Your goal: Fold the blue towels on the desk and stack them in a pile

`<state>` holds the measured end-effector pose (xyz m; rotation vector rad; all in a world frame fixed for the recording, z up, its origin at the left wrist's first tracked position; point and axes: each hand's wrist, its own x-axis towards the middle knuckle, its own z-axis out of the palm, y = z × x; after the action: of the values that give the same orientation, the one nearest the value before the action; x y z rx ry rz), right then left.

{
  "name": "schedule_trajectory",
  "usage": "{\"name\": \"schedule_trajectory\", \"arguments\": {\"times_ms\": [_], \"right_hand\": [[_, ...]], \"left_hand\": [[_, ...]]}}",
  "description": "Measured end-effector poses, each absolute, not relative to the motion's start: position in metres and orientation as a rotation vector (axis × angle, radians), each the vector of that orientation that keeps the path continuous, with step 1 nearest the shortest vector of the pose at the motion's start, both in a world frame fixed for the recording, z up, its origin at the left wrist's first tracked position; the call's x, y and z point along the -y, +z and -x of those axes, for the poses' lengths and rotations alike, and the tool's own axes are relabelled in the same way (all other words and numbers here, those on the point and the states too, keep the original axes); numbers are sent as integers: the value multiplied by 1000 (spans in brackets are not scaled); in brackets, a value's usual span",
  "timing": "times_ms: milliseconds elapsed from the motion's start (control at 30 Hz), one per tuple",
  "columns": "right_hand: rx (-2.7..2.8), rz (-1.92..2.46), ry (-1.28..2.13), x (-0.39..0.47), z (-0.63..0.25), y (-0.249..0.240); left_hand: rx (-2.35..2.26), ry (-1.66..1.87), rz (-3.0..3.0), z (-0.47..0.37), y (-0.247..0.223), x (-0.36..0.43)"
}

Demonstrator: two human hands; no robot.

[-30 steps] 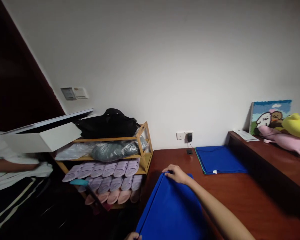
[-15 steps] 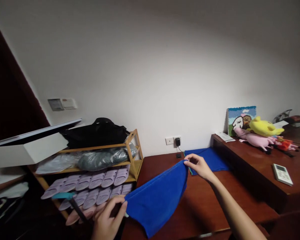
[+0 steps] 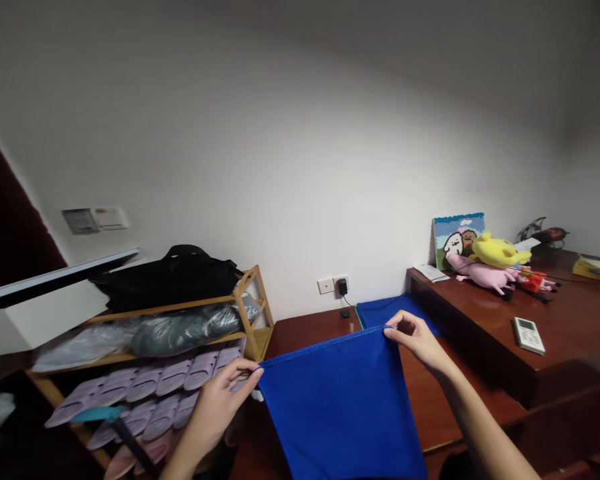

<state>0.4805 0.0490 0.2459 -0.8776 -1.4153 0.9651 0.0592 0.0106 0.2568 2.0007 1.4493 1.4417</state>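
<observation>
A blue cloth [image 3: 340, 407] with a stitched top edge hangs spread out in front of me, its lower end cut off by the bottom of the view. My left hand [image 3: 225, 397] pinches its upper left corner between thumb and fingers. At the upper right corner, my right hand [image 3: 414, 340] grips the edge the same way, slightly higher than the left. Behind it, a second blue cloth [image 3: 395, 308] lies flat on the brown wooden table [image 3: 305, 333] against the wall, partly hidden by my right hand and the held cloth.
On the left stands a wooden rack [image 3: 257, 313] with lilac slippers [image 3: 160, 380], plastic-wrapped items and a black bag [image 3: 175, 277]. A higher brown surface on the right bears plush toys [image 3: 497, 253], a picture [image 3: 460, 233] and a white remote [image 3: 529, 335]. A black plug [image 3: 342, 287] sits in the wall socket.
The held cloth, sagging and slanted before, is now stretched wider and hangs flatter. My left hand has risen, bringing the top edge closer to level. The view has shifted to the right.
</observation>
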Motion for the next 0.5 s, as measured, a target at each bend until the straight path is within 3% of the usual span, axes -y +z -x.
{"name": "schedule_trajectory", "arguments": {"times_ms": [500], "right_hand": [[1441, 945, 728, 7, -515, 249]], "left_hand": [[-1545, 1472, -2029, -72, 260, 26]]}}
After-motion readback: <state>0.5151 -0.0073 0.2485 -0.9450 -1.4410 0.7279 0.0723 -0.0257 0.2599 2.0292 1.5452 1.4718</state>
